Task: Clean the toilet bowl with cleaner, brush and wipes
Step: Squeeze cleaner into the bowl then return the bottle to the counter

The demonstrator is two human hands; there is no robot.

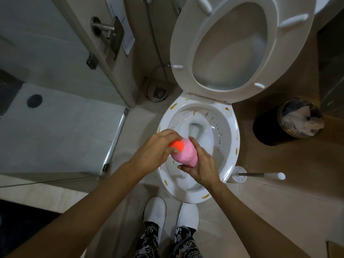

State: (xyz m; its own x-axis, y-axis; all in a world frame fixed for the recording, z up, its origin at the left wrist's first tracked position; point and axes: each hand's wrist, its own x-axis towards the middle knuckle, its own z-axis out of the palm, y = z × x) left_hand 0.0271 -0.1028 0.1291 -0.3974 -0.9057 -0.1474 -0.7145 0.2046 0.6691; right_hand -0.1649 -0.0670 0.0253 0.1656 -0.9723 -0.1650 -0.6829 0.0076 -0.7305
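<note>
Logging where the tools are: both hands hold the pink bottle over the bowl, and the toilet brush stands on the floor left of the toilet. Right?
Not quite. The head view shows the toilet brush on the floor to the right of the toilet. The rest holds: left hand and right hand hold the pink bottle over the bowl.

bottle (pixel 186 154): pink, with orange cap (pixel 176 145)
toilet bowl (pixel 229 138): white, streaked brown-yellow
slippers (pixel 154 209): white
trousers (pixel 149 239): black-and-white floral
bin (pixel 270 127): black

Dim, tiled bathroom seen from above

Pale floor tiles (pixel 119 185) meet a glass shower door (pixel 55 58) with a metal handle (pixel 104 27); a floor drain (pixel 159 92) sits ringed by a coiled hose (pixel 155 53), and a dark waste bin (pixel 290 121) holds crumpled paper.
</note>
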